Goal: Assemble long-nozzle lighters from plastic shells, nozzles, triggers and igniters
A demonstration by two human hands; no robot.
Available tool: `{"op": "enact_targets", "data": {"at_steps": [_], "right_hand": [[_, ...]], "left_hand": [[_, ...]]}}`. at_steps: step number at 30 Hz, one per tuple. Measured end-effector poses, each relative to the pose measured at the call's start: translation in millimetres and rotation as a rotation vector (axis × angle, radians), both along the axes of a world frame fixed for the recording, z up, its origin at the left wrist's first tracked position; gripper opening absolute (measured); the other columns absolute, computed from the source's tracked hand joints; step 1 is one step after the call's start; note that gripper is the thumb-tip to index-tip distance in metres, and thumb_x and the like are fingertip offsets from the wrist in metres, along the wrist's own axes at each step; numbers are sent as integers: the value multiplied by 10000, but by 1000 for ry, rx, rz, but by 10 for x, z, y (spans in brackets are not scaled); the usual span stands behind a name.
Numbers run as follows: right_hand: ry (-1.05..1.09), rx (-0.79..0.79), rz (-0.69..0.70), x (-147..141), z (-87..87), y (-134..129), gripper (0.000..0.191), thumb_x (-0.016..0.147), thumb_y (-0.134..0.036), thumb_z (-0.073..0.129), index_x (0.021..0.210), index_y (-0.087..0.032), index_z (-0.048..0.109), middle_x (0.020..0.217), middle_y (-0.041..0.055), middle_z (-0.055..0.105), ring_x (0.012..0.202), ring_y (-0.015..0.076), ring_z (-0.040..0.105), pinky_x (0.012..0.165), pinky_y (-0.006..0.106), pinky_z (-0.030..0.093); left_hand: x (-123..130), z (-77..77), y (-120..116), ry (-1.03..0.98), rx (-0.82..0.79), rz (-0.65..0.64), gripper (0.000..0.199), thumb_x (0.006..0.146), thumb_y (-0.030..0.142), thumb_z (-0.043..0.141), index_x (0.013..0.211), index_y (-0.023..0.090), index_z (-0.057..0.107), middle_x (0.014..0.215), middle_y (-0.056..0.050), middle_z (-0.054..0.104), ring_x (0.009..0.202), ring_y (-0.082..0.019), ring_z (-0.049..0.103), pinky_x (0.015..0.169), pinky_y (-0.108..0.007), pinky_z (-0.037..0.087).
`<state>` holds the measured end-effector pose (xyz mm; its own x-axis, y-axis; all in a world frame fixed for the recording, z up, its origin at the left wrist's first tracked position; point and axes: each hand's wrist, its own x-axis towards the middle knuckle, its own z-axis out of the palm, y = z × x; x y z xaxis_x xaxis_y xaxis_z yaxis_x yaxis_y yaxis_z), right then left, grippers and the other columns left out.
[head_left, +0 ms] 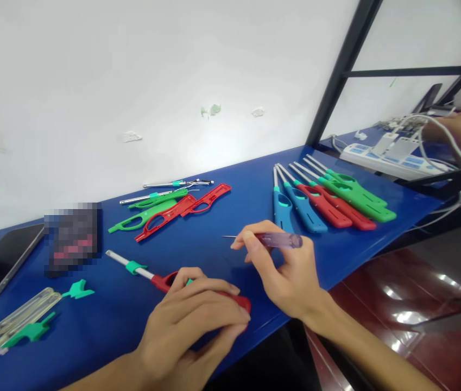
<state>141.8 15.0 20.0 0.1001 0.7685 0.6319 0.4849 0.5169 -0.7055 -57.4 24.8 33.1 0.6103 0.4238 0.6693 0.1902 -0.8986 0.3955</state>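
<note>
My left hand [197, 315] is closed over the handle of a red gas lighter [160, 281] lying on the blue table. The lighter's silver tube points to the far left and carries a loose teal collar [135, 267]. Between the thumb and fingers of my right hand [289, 277] is a screwdriver [277, 240] with a clear purple handle, its thin tip pointing left above the table. Beyond my hands lie red handle halves [169, 214], green handle halves [144, 216] and silver lighter tubes with wires [177, 184].
Several whole lighters in blue, red and green [328, 203] lie in a row at the right. At the left are a phone [4, 260], a blurred dark packet [75, 239], clear fuel tanks [24, 315] and teal triggers [79, 290]. A power strip [393, 160] and another person's arm [454, 133] appear beyond the black frame.
</note>
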Motion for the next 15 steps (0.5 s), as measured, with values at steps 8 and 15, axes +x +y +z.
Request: {"op": "enact_targets", "data": {"at_steps": [8,15], "right_hand": [[23,31,15,25,-4,14,159,1041,-211,577,936,-229,695,885,-41,750,634,88,657,631,236,519],[95,143,-12,80,-14,25,199,1014,-176,613,829,-192,686,719,-22,624,589,100,553,565,272,441]], "left_hand": [[33,-114,10,-135,-116,-70,184,941,26,688,1052,173,688,889,17,783,746,-98,728,803,-276,543],[34,-117,-2,-125,-117,-54,195,936,14,669,1032,183,676,880,35,768,744,-74,702,793,-222,568]]}}
